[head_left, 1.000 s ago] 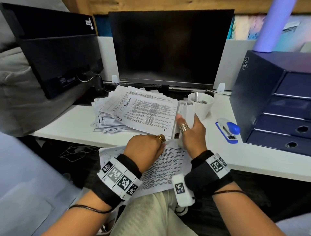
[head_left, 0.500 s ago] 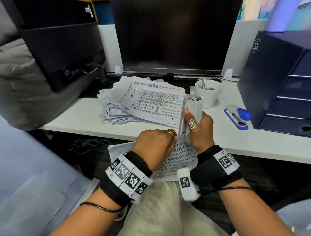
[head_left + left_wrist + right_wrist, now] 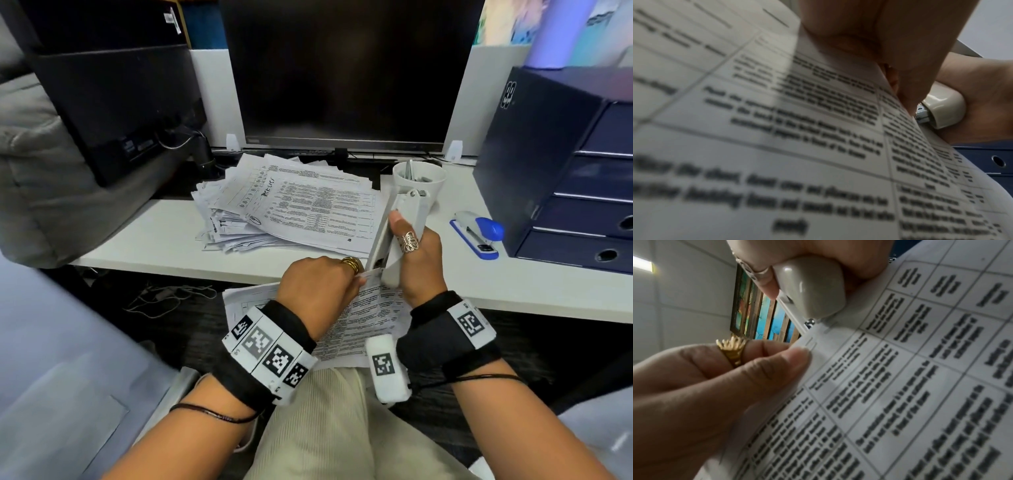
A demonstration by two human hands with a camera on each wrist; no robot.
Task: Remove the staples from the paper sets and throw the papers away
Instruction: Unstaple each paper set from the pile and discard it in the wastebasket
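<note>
A printed paper set [image 3: 370,318] lies over my lap below the desk edge. My left hand [image 3: 320,286] pinches its top corner between thumb and fingers [image 3: 793,356]. My right hand [image 3: 416,263] grips a grey stapler-shaped tool [image 3: 399,233], held upright with its lower end [image 3: 812,288] pressed on the paper's top corner, right beside my left thumb. The same tool end [image 3: 941,108] shows past the paper [image 3: 777,129] in the left wrist view. Staple marks [image 3: 812,342] sit on the corner by my thumb.
A loose heap of printed papers [image 3: 294,205] lies on the white desk [image 3: 144,240] before a dark monitor [image 3: 342,68]. A white cup [image 3: 419,178], a blue stapler [image 3: 478,233] and a dark blue drawer unit [image 3: 565,164] stand to the right.
The tool has tipped more upright and its lower end has come down onto the paper's corner. Both hands stay close together on the same corner.
</note>
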